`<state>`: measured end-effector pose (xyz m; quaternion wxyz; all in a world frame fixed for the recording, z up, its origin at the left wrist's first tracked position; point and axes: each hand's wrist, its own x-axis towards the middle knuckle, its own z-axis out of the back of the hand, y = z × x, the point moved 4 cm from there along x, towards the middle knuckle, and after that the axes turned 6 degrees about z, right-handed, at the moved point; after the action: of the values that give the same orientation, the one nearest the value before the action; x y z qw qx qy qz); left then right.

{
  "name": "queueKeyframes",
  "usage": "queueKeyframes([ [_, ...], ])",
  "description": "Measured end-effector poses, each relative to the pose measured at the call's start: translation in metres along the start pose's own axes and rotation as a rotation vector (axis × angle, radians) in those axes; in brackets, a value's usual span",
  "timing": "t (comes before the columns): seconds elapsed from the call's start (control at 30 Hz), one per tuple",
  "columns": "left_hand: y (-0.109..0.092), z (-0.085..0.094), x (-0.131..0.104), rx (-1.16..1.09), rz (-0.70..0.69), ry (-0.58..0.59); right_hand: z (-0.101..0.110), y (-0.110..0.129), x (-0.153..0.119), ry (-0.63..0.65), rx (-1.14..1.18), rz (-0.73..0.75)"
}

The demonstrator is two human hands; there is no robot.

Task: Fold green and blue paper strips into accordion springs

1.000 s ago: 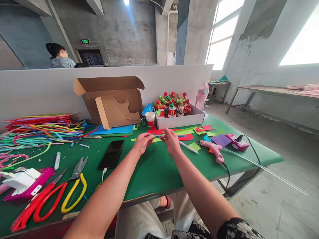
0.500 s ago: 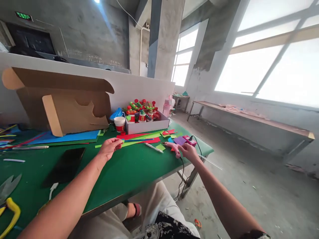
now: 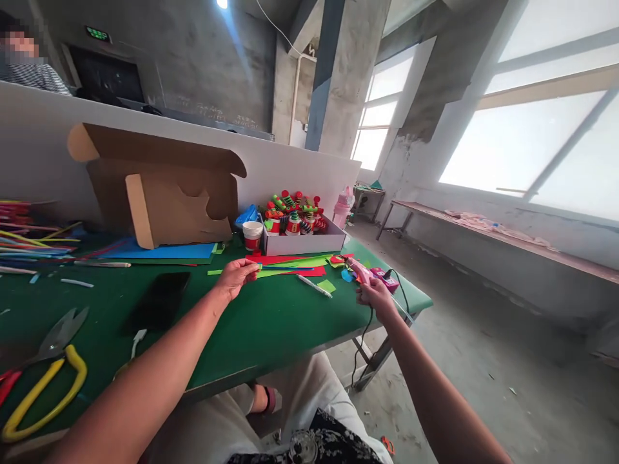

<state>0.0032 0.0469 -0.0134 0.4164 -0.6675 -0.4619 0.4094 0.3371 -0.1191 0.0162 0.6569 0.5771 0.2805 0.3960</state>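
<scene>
Yellow-handled shears [image 3: 46, 380]: lying flat at the near left of the green table [image 3: 271, 325], blades pointing away, well apart from both hands.

Straws [image 3: 29, 241]: lying in a loose coloured heap at the far left, a few cut bits scattered beside them.

Phone [image 3: 157, 308]: lying screen-up left of the left forearm, a white cable end just beside its near corner.

Cardboard box [image 3: 159, 187]: standing open against the white partition, flap raised, blue sheet [image 3: 159, 250] lying under its front edge.

Left hand [image 3: 235, 278]: pinching a thin green strip [image 3: 264, 273] at its near end, fingertips closed on it, apparently pinning it to the table; the strip is running right toward the red and green paper [image 3: 290, 261].

Paper cup [image 3: 252, 234]: standing upright between the cardboard box and the white tray.

White tray [image 3: 304, 243]: holding a crowd of finished red-and-green figures [image 3: 293, 216], sitting at the back, out of the working space.

Pen-like stick [image 3: 314, 286]: lying loose between the two hands.

Right hand [image 3: 374, 295]: wrapping around the handle of the pink glue gun [image 3: 360, 270], fingers clenched on it, nozzle pointing back toward the paper; cord [image 3: 360, 341] hanging off the table edge.

Pink bottle [image 3: 342, 205]: standing past the tray.
</scene>
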Motion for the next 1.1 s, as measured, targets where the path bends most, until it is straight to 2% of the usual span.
queueKeyframes([
  [0.07, 0.000, -0.005, -0.002, -0.021, 0.008, 0.022, -0.010, 0.002, -0.006, 0.108, 0.294, -0.090],
  [0.17, 0.000, -0.012, -0.005, -0.018, 0.038, 0.050, -0.034, 0.011, -0.013, 0.309, 0.602, -0.244],
  [0.23, -0.001, -0.015, -0.006, -0.009, 0.052, 0.056, -0.052, 0.020, -0.017, 0.402, 0.726, -0.274],
  [0.33, -0.003, -0.015, -0.005, 0.009, 0.058, 0.055, -0.076, 0.031, -0.023, 0.464, 0.778, -0.227],
  [0.43, -0.003, -0.014, -0.003, 0.011, 0.064, 0.048, -0.097, 0.040, -0.032, 0.462, 0.668, -0.109],
  [0.57, 0.000, -0.014, 0.000, 0.001, 0.074, 0.032, -0.117, 0.047, -0.039, 0.359, 0.351, 0.138],
  [0.7, 0.001, -0.014, 0.002, -0.001, 0.074, 0.025, -0.133, 0.045, -0.036, 0.312, 0.106, 0.287],
  [0.9, 0.001, -0.015, 0.002, 0.010, 0.055, 0.034, -0.145, 0.039, -0.032, 0.345, -0.040, 0.393],
  [1.1, 0.000, -0.016, 0.002, 0.024, 0.035, 0.035, -0.152, 0.037, -0.032, 0.350, -0.113, 0.385],
])
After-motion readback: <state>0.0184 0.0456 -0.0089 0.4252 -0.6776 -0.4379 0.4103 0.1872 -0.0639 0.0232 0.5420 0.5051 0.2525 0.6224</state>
